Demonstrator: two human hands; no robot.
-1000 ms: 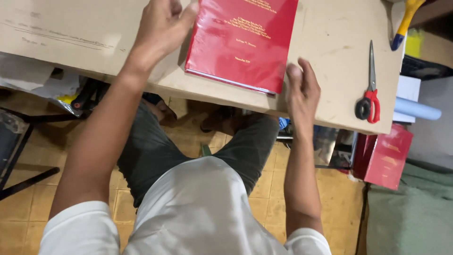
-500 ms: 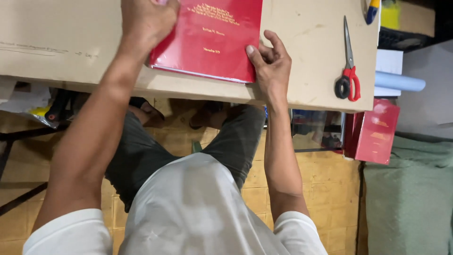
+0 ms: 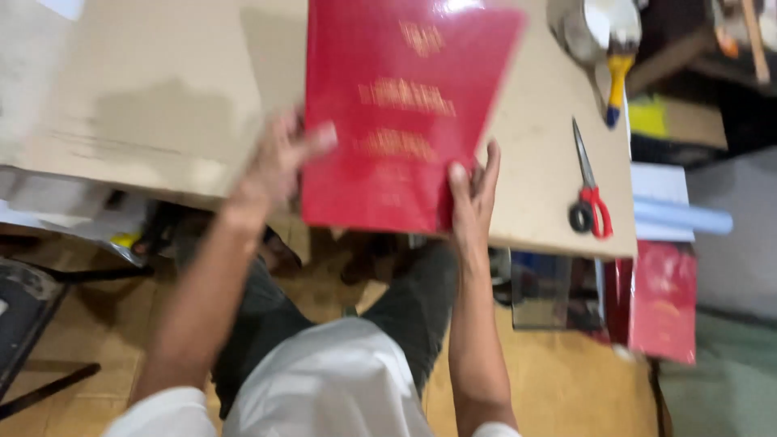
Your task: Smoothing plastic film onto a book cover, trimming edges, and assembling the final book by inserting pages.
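A large red hardcover book [image 3: 401, 113] with gold lettering is held up over the near edge of the tan table [image 3: 162, 105], its lower edge hanging past the table's rim. My left hand [image 3: 279, 162] grips the book's left edge, thumb across the cover. My right hand [image 3: 473, 194] holds the lower right corner, fingers spread behind it and thumb on the front. The picture is blurred by motion.
Red-handled scissors [image 3: 589, 190] lie on the table right of the book. A yellow-handled tool [image 3: 617, 77] and a tape roll [image 3: 579, 32] sit at the far right corner. Another red book [image 3: 664, 299] leans on the floor at the right. A dark chair [image 3: 24, 316] stands left.
The book has come toward me and lifted off the table surface. My left hand slid from its top down to its left edge; my right hand stays at the lower right corner.
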